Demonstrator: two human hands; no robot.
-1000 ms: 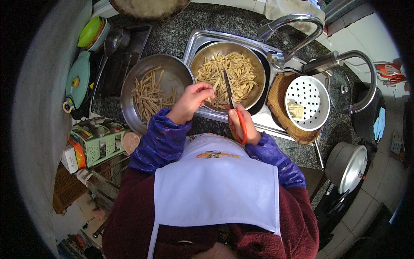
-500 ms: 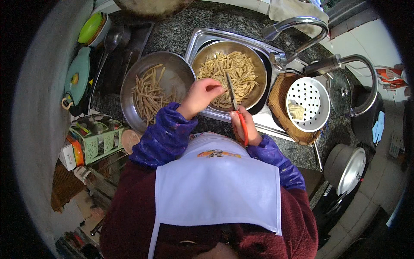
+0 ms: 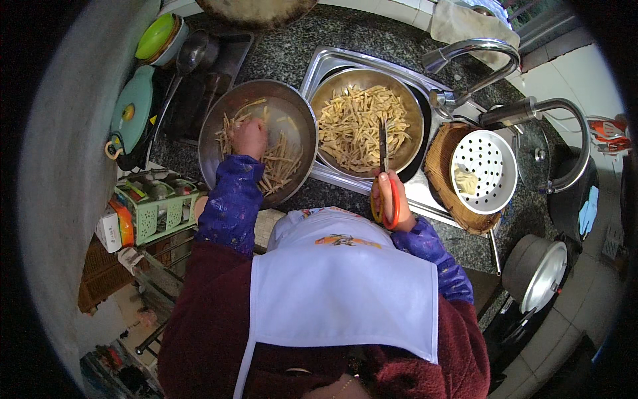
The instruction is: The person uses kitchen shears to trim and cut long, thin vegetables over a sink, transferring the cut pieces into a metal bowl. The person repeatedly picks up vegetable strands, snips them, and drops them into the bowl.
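Note:
My left hand (image 3: 250, 138) is down in the left metal bowl (image 3: 302, 123), its fingers curled into a pile of long, tan, dried-looking vegetable strips (image 3: 282, 163). Its fingertips are hidden, so what they grip cannot be made out. My right hand (image 3: 395, 199) grips a pair of scissors (image 3: 383, 149) with red-orange handles. Their dark blades reach over the right metal bowl (image 3: 417, 110) and look closed or nearly so. Shorter, paler cut pieces (image 3: 355, 126) of the same kind fill much of that bowl, which sits in the steel sink.
Right of the sink (image 3: 319, 63), a white colander (image 3: 484, 143) with a pale lump inside rests on a woven basket (image 3: 442, 153). Two faucets (image 3: 485, 45) arch over the back and right. A grey pot (image 3: 535, 266) stands at lower right; a green caddy (image 3: 163, 216) is at left.
My left hand has left the scissors' blades and gone left into the bowl of long strips. The scissors have stayed over the right bowl, turned more upright. The whole view has shifted slightly.

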